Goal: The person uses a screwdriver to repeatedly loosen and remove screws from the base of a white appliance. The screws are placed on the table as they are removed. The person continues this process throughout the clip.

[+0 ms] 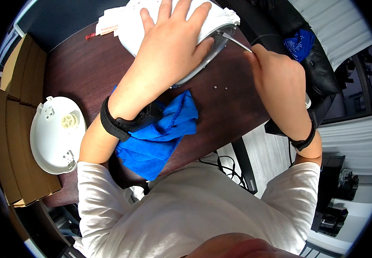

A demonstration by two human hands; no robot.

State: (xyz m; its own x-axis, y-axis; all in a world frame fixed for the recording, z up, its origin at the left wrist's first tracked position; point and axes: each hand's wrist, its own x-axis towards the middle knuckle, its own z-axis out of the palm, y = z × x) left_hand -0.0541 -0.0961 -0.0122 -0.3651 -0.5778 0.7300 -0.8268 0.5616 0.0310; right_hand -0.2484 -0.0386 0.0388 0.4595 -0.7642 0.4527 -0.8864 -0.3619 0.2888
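A white round-bodied appliance (130, 32) with a metal rim (203, 62) lies tipped at the far side of the table; the frame's top edge cuts it off. My left hand (173, 38) rests on its side, fingers spread flat and the thumb near the rim. Closed round a slim silver metal tool (237, 42), my right hand (278, 71) holds it with the tip at the rim's right end. The tool's exact kind is unclear, since my fist hides its rear part. Two tiny silver pieces (215, 87) lie on the table nearer me.
A crumpled blue cloth (164, 133) lies under my left wrist. At left, a white round lid-like part (50, 137) leans by cardboard boxes (16, 142). A small red item (90, 36) sits at the back of the dark wooden table (233, 103). Black chair (319, 77) at right.
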